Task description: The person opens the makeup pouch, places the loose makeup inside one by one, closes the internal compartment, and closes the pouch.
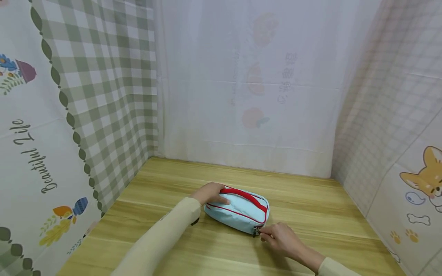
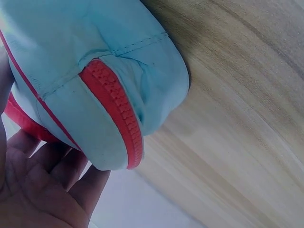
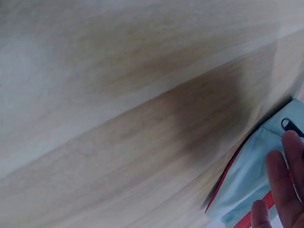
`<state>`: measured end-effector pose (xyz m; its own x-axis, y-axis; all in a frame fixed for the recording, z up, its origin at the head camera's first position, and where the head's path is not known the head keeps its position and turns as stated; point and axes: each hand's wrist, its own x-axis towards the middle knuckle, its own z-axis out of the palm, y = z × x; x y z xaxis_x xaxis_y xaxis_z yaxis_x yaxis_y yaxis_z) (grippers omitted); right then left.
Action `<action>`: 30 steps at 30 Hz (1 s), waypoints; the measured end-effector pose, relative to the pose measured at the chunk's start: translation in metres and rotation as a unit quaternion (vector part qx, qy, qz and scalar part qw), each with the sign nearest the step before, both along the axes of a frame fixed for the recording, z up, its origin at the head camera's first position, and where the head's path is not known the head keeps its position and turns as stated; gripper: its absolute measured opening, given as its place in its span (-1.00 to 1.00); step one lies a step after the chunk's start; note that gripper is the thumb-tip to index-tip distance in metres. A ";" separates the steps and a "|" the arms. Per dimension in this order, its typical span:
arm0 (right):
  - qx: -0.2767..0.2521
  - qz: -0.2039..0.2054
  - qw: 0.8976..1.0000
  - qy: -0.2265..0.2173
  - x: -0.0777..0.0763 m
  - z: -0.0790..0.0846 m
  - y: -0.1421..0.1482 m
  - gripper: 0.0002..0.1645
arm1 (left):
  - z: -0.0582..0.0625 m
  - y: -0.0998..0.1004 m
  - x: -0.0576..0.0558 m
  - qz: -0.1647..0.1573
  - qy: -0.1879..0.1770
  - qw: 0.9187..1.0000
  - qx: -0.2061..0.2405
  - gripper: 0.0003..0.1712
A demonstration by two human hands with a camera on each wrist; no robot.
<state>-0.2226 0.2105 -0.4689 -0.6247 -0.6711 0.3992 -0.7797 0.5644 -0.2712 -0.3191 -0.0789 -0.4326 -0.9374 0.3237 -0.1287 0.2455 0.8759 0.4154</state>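
Observation:
A light blue zip pouch with red piping and a red strap handle lies on the wooden table. My left hand grips its left end, thumb over the top and fingers behind. The left wrist view shows the end of the red zipper on the pouch's side, its teeth together there. At the right front corner my right hand pinches the dark zipper pull. In the right wrist view the pull is partly covered by the fingertips. The pouch's contents are hidden.
The wood-grain table reaches back to a white hanging cloth. A green checked cloth hangs at the left, and a cloth with a cartoon dog at the right.

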 end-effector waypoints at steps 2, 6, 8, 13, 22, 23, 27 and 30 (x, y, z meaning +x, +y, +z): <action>0.006 -0.003 1.000 -0.016 0.000 0.000 0.001 -0.68 | -0.001 0.000 -0.001 -0.001 -0.001 1.000 0.003 -0.20; 0.025 -0.002 0.999 -0.045 -0.001 0.000 0.002 -0.73 | -0.002 -0.002 0.000 -0.007 0.003 1.000 0.015 -0.20; 0.034 -0.001 0.998 -0.051 -0.001 0.001 0.002 -0.76 | -0.004 -0.004 0.000 -0.013 0.009 1.000 0.020 -0.21; 0.027 -0.029 0.998 -0.050 -0.006 0.010 0.000 -0.82 | -0.007 -0.009 0.000 -0.032 0.020 0.998 0.049 -0.21; -0.002 -0.143 0.989 -0.046 -0.025 0.024 0.001 -0.70 | -0.017 -0.026 -0.006 -0.033 0.040 0.992 0.117 -0.17; 0.000 -0.162 0.985 -0.057 -0.026 0.023 0.000 -0.55 | -0.017 -0.028 -0.007 -0.023 0.035 0.991 0.128 -0.17; 0.013 -0.222 0.969 -0.108 -0.026 0.017 -0.009 0.13 | -0.015 -0.036 -0.011 0.018 0.015 0.989 0.145 -0.21; 0.005 -0.252 0.957 -0.144 -0.022 0.011 -0.018 0.37 | -0.012 -0.039 -0.016 0.036 0.011 0.990 0.138 -0.25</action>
